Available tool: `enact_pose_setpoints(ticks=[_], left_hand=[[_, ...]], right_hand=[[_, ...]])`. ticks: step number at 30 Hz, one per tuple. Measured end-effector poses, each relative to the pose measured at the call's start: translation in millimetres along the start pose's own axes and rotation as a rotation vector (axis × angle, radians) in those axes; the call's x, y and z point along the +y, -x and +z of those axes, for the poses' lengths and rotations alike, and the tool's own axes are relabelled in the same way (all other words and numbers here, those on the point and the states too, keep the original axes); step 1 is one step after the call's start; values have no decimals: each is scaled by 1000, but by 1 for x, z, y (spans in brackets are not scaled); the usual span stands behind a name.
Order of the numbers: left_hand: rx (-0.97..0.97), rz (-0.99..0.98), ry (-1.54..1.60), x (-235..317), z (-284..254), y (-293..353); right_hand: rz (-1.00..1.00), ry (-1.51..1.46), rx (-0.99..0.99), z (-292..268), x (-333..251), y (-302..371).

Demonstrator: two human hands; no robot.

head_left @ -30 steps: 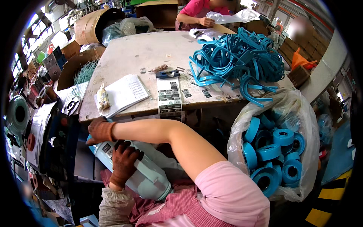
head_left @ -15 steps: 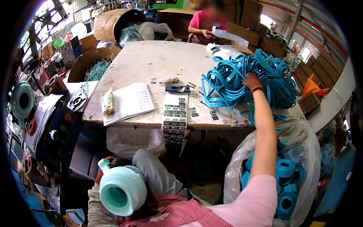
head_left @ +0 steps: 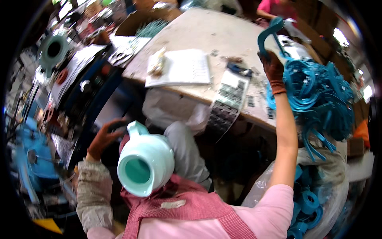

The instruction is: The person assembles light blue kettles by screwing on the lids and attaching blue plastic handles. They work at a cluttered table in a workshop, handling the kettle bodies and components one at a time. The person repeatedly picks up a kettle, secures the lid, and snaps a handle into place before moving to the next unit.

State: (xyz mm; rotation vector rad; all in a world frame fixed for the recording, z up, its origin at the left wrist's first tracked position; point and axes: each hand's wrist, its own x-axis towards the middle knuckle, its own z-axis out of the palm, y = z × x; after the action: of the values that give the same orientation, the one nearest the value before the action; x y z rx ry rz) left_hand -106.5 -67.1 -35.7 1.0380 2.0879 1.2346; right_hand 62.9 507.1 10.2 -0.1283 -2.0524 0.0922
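Note:
My right hand (head_left: 272, 67), in a brown-red glove, grips a curved blue plastic handle (head_left: 262, 40) above the table's right side. Beside and below it lies a tangled heap of similar blue pieces (head_left: 318, 89), some hanging over the edge. A glossy mint-green plastic jug body (head_left: 159, 153) rests on my lap, its round opening facing me and a small grip part pointing away. Left of that jug, my left hand (head_left: 104, 137) is also gloved. Its fingers are spread and hold nothing, pointing toward the jug's grip part.
On the pale table (head_left: 191, 30) lie papers (head_left: 187, 67) and a sheet of labels (head_left: 229, 99) draped over the edge. A plastic bag (head_left: 258, 187) with blue round parts stands at right. A machine (head_left: 97, 85) is at left. Another person (head_left: 264, 12) sits beyond the table.
My right hand has lifted a curved blue handle out of the heap. My left hand has let go of the jug and moved left of it. The view has turned.

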Motion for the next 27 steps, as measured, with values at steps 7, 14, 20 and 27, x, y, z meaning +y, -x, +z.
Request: enact_pose_setpoints(ticks=[7, 14, 20, 27], left_hand=[[99, -94, 178, 45, 11, 16], [228, -168, 623, 30, 23, 44], [214, -71, 814, 39, 35, 73], [353, 34, 563, 33, 49, 104]], right_hand=[[995, -1913, 91, 36, -252, 91], [1132, -2200, -19, 31, -330, 103], [1259, -1679, -396, 9, -376, 116], [988, -1658, -565, 5, -395, 112]])
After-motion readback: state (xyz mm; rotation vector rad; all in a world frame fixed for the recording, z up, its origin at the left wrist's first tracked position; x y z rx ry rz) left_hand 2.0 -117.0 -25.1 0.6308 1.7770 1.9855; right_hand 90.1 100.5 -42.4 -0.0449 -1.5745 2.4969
